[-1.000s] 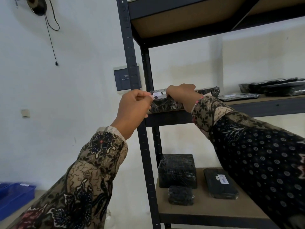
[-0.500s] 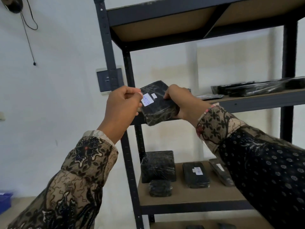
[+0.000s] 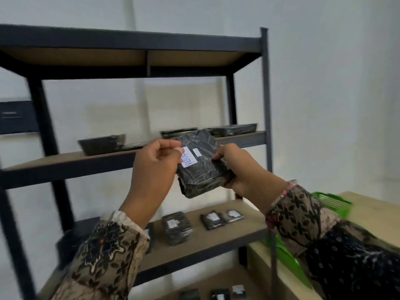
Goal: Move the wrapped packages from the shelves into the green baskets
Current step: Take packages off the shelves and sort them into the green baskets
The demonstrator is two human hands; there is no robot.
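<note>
Both hands hold one black wrapped package [image 3: 201, 167] with a white handwritten label in front of the dark metal shelf unit [image 3: 265, 94]. My left hand [image 3: 154, 169] pinches its left edge by the label. My right hand [image 3: 236, 167] grips its right end. More black wrapped packages lie on the middle shelf [image 3: 101, 144] and on the shelf below [image 3: 177, 228]. A green basket [image 3: 333, 202] shows at the right, partly hidden behind my right sleeve. Another green basket edge [image 3: 283, 256] shows lower down.
A light wooden table [image 3: 376, 211] stands to the right of the shelves and carries the green basket. Several small packages [image 3: 218, 296] lie on the lowest shelf. A white wall is behind. The shelf's right post stands close to the table.
The package has come off the middle shelf in both hands and now sits lower and clear of it. My view has swung right, bringing the green baskets and table into sight.
</note>
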